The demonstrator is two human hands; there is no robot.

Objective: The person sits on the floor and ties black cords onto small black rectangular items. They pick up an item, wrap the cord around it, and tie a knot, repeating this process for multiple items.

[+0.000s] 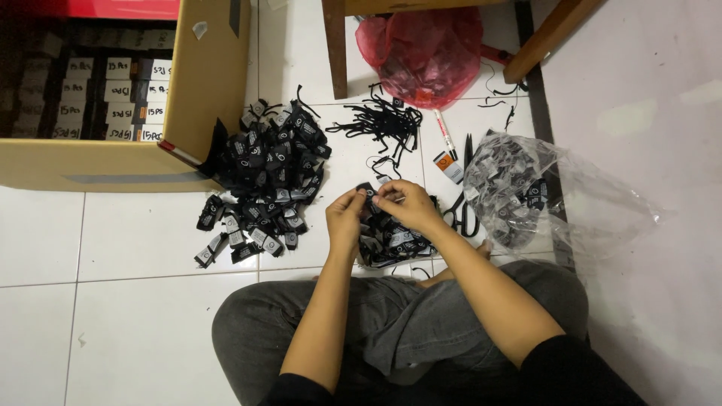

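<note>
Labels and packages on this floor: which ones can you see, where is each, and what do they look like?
Cardboard box: upper left, brown, open, rows of dark bundles with white slips inside.
Pile of labels: left of the hands, small black tags with white print.
Labels under the left hand and right hand: black and white.
Clear plastic bag: right side, crinkled, holding more black labels.
Red plastic bag: top centre, crumpled.
Small packet: beside the scissors, white and orange.
</note>
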